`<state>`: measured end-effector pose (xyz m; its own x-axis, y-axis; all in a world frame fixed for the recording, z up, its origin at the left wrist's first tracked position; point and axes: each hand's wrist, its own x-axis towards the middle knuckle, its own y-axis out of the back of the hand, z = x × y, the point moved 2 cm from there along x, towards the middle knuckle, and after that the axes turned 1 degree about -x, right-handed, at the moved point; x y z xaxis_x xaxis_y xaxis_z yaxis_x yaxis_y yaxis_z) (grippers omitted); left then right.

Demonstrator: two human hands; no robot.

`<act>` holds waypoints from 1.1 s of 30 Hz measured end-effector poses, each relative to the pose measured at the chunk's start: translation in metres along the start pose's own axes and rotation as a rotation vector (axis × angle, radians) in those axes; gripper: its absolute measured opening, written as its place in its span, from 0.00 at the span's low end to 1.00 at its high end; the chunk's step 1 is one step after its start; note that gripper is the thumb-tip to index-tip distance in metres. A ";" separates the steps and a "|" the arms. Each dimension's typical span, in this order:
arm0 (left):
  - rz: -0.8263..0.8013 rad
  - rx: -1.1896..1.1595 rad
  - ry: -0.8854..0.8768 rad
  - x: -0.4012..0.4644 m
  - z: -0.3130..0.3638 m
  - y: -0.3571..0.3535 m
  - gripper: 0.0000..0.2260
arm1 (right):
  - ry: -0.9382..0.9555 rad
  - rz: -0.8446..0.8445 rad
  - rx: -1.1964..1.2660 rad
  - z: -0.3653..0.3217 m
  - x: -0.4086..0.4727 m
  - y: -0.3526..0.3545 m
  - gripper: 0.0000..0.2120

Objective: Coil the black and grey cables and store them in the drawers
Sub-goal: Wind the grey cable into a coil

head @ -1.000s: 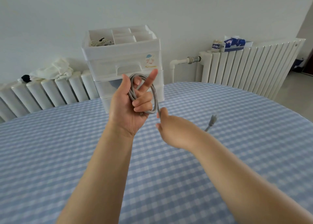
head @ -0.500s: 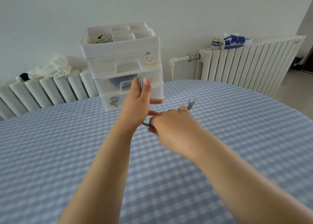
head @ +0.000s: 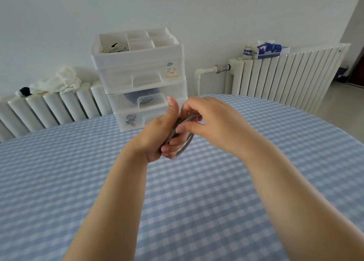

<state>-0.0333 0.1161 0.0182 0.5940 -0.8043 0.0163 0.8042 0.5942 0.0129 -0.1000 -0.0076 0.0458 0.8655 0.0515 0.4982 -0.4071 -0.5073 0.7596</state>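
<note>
Head view: grey cable (head: 182, 142) coiled, held above table (head: 78, 181); left hand (head: 161, 134) curled round coil, right hand (head: 206, 120) pinching its top strand; drawers (head: 141, 87) just beyond, left hand nearer; black cable unseen

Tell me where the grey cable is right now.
In the head view, centre: the grey cable is coiled in the left hand, pinched by the right hand, before the drawers.

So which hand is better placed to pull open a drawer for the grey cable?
The right hand, probably: it only pinches the top of the grey cable, while the left hand grips the coil.
</note>
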 end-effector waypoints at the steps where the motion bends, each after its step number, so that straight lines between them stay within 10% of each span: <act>1: -0.040 -0.072 0.018 0.000 -0.001 0.003 0.31 | -0.024 0.011 0.054 0.005 0.001 0.002 0.10; 6: -0.152 -0.374 0.009 0.001 -0.003 0.013 0.15 | -0.179 0.025 0.364 0.021 0.007 0.008 0.06; 17: -0.322 -0.611 0.026 0.002 -0.007 0.011 0.16 | -0.373 -0.145 0.767 0.028 0.005 0.005 0.23; 33: 0.234 -0.166 -0.137 -0.005 0.010 0.013 0.07 | -0.223 -0.303 0.963 0.034 0.002 0.011 0.14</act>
<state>-0.0256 0.1280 0.0285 0.7642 -0.6307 0.1347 0.6449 0.7451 -0.1702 -0.0929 -0.0418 0.0411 0.9671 0.1814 0.1781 0.1586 -0.9781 0.1348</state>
